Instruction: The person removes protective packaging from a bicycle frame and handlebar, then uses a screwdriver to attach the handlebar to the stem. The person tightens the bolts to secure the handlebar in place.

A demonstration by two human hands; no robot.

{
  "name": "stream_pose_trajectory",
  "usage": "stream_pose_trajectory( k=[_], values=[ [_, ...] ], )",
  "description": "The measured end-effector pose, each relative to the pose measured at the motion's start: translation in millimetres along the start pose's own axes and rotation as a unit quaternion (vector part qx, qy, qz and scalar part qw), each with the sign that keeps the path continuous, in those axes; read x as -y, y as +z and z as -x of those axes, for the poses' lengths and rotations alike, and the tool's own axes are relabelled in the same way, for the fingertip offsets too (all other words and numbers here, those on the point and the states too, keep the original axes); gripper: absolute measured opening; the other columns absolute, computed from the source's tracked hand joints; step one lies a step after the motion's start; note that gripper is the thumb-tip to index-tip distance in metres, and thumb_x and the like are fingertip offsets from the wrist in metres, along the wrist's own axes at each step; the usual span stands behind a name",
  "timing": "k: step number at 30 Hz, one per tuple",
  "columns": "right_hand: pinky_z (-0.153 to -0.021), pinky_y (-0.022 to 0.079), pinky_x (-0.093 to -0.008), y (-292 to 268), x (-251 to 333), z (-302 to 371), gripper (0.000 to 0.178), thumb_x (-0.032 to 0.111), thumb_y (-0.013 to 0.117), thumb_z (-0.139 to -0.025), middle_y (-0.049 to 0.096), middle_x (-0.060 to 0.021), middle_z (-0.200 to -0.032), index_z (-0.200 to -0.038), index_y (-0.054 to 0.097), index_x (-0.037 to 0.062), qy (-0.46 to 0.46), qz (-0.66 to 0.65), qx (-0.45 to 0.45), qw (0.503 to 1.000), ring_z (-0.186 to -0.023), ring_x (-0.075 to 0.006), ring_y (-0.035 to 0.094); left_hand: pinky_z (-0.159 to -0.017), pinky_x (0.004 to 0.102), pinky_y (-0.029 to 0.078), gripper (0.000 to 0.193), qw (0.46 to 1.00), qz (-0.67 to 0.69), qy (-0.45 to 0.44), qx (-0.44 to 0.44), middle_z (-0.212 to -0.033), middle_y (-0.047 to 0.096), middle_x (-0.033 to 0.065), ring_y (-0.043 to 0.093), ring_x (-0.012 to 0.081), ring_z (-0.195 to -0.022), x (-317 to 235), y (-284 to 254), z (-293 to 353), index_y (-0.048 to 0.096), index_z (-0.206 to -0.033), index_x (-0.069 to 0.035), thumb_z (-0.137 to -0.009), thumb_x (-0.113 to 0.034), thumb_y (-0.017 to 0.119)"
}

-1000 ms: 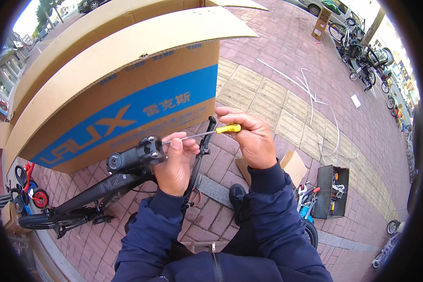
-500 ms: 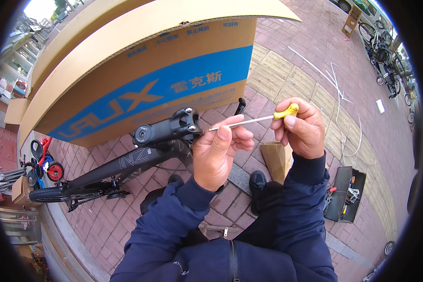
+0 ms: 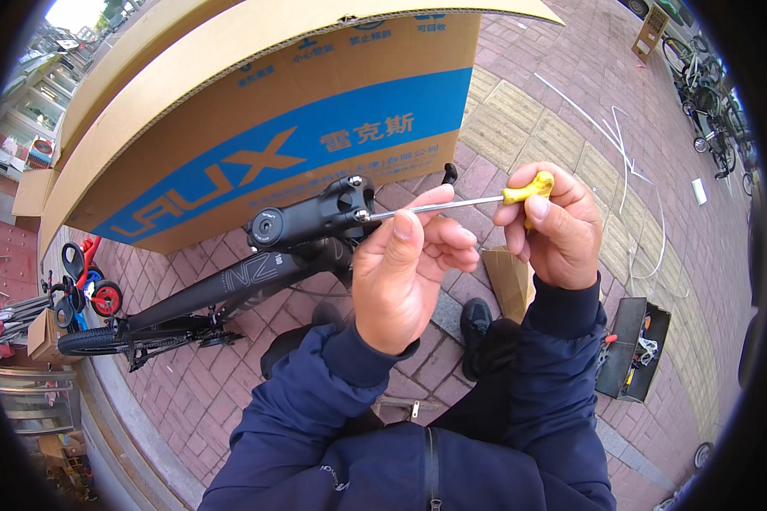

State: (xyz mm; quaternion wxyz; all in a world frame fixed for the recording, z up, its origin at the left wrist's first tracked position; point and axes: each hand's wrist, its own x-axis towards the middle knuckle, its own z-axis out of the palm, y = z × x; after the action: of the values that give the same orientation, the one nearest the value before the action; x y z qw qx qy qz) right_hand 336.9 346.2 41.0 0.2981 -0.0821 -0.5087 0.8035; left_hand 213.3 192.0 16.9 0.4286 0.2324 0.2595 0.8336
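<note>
In my right hand [image 3: 558, 223], the fingers are closed around the yellow handle of a long, thin hex key [image 3: 477, 203]. Its steel shaft runs leftward between the thumb and fingers of my left hand [image 3: 405, 281], which steadies it lightly. The tip is at a silver bolt [image 3: 362, 216] on the clamp of a black bicycle stem [image 3: 311, 213]; whether it sits inside the bolt head is too small to tell. Below the stem stretches the black bike frame [image 3: 273, 271], with a rear wheel [image 3: 98, 341] at the far left.
A large open cardboard box [image 3: 383, 85] stands behind the stem. To the right are a paper bag [image 3: 510, 285] and an open toolbox [image 3: 631, 353] on the brick paving. White strips [image 3: 631, 162] lie farther off, near parked bicycles [image 3: 703, 102]. Small children's bikes [image 3: 85, 272] stand left.
The hex key's tip has moved up and left to the stem bolt, with both hands following it. The view has shifted slightly, so the box and bike appear farther right.
</note>
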Motion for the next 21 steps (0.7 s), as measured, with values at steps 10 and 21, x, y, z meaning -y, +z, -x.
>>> stream_pose_trajectory(
  k=[10, 21],
  values=[
    [-0.044, 0.043, -0.0188, 3, 2, -1, 0.027, 0.015, 0.061, -0.096, 0.073, -0.0165, -0.087, -0.115, 0.062, -0.0045, 0.006, -0.009, -0.01, 1.0, -0.053, -0.0107, 0.06, -0.082, 0.0347, 0.056, 0.058, 0.999, -0.007, -0.03, -0.005, -0.099, 0.07, 0.0123, 0.068, 0.02, -0.088, -4, 2, -1, 0.049, -0.138, 0.005, -0.106, -0.043, 0.047],
    [-0.075, 0.053, -0.0253, 12, 12, -3, 0.026, 0.01, 0.07, -0.092, 0.069, -0.0167, -0.117, -0.117, 0.069, 0.0041, -0.242, 0.307, -0.012, 0.92, -0.093, -0.0158, 0.067, -0.076, 0.0297, 0.057, 0.031, 0.992, -0.122, -0.03, -0.027, -0.096, 0.072, 0.0126, 0.068, 0.0164, -0.08, -9, 9, 9, 0.064, -0.122, 0.005, -0.105, -0.019, 0.054]
  ],
)
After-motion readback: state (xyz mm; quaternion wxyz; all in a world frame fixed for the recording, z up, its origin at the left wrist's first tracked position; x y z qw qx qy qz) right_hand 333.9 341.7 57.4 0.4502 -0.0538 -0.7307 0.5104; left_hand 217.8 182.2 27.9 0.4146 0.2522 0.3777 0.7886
